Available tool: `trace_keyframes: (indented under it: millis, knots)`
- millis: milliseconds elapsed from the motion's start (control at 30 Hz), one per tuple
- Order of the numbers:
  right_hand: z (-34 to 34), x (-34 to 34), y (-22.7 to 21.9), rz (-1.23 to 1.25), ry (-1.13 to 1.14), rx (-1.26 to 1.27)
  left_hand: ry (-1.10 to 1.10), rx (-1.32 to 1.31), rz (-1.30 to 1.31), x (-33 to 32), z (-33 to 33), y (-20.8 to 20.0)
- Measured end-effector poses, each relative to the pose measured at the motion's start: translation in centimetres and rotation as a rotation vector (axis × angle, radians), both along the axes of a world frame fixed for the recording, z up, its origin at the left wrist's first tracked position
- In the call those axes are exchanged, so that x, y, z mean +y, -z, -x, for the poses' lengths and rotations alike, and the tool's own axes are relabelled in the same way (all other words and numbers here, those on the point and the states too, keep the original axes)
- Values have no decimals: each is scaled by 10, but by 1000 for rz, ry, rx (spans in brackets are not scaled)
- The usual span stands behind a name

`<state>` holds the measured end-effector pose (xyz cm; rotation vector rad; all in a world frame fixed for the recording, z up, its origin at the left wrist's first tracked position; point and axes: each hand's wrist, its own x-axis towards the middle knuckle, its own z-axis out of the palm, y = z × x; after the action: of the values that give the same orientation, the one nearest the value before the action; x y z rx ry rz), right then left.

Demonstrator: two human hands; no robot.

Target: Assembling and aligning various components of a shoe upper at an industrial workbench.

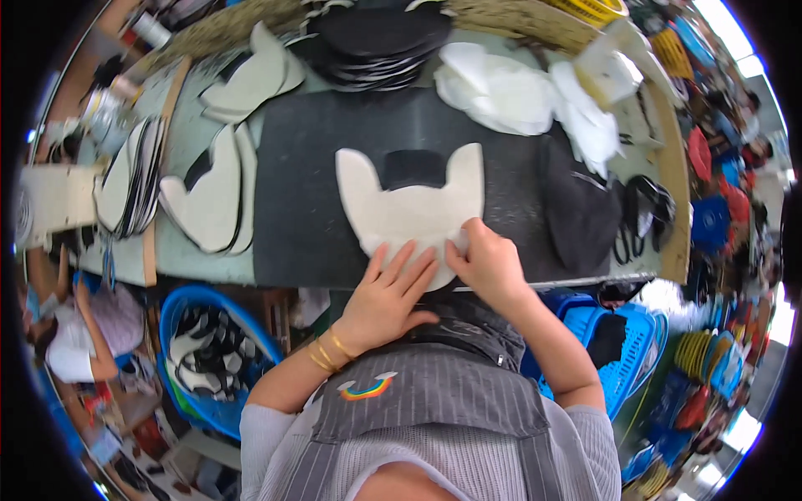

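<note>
A white U-shaped piece of padded-looking material (409, 213) lies flat on the black mat (292, 192), its two prongs pointing away from me. Between the prongs, a dark patch (413, 169) shows. My left hand (386, 296) rests on the near part of the piece with fingers spread and flat. At the near right edge my right hand (489, 263) is closed, thumb and curled forefinger pinched together at the piece. Its fingers hide just what they grip there.
Stacked black pieces (380, 42) stand behind the mat; white-and-black curved pieces (209, 192) lie left. Thin white sheets (501, 88), a black piece (576, 204) and scissors (631, 242) lie right. Blue baskets (180, 309) flank me below the table. A wooden rim (681, 209) edges the table.
</note>
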<state>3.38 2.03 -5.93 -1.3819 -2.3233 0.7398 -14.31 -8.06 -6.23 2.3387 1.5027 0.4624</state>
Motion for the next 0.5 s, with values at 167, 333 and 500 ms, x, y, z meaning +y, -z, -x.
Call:
trace_keyframes:
  millis: [167, 333, 500]
  knots:
    - [-59, 37, -3, -293, 251, 25, -52, 109, -55, 6, -11, -10]
    - [-154, 175, -9, -498, 428, -42, 62, -70, -113, 67, -17, -37]
    - [-143, 260, -5, -534, 217, -135, 124, -260, -278, 172, -70, -52]
